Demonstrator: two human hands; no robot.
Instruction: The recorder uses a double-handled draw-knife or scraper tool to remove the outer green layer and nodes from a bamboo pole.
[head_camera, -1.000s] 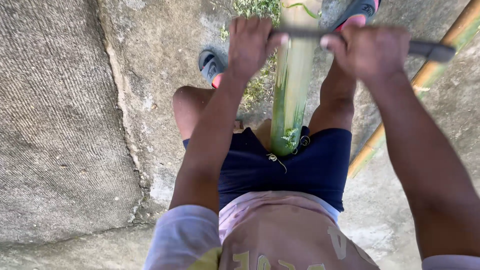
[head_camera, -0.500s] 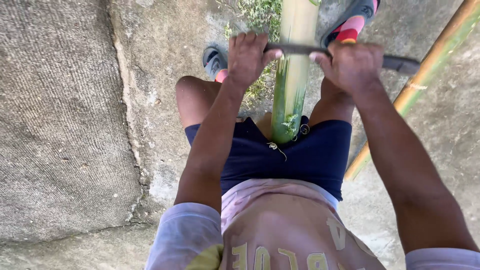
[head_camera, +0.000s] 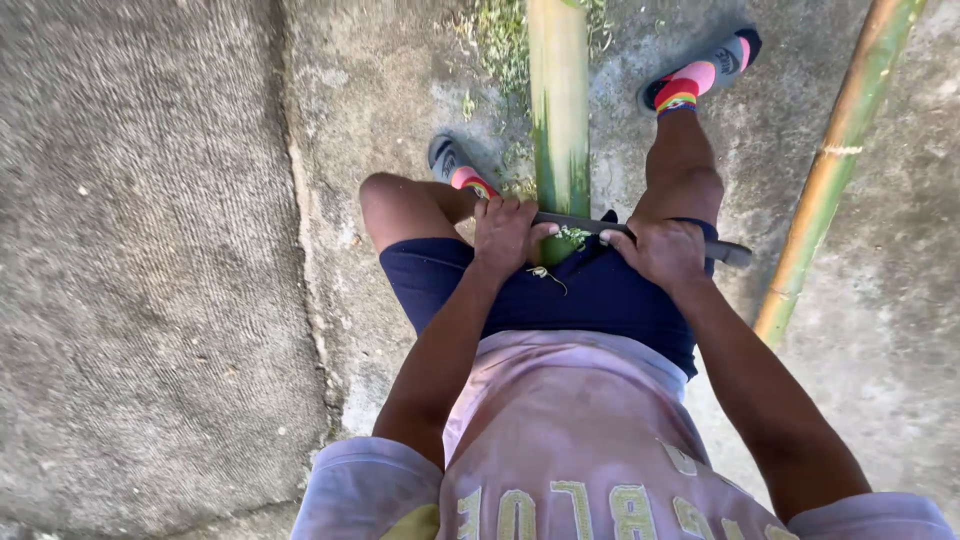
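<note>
Two hands, one blade, two bamboo poles. The left hand (head_camera: 505, 232) is closing its grip on one end of the long dark blade (head_camera: 640, 236); the right hand (head_camera: 662, 250) is gripping the other, the tip sticking out past it. The blade is lying crosswise on the green bamboo pole (head_camera: 558, 110), which is running between the person's knees, with shavings gathering at the contact. The second, yellowish pole (head_camera: 838, 160) is lying well apart to the right. Two sandalled feet are flanking the green pole. The concrete ground (head_camera: 150, 270) is stretching wide to the left, a crack (head_camera: 305, 250) edging it.
</note>
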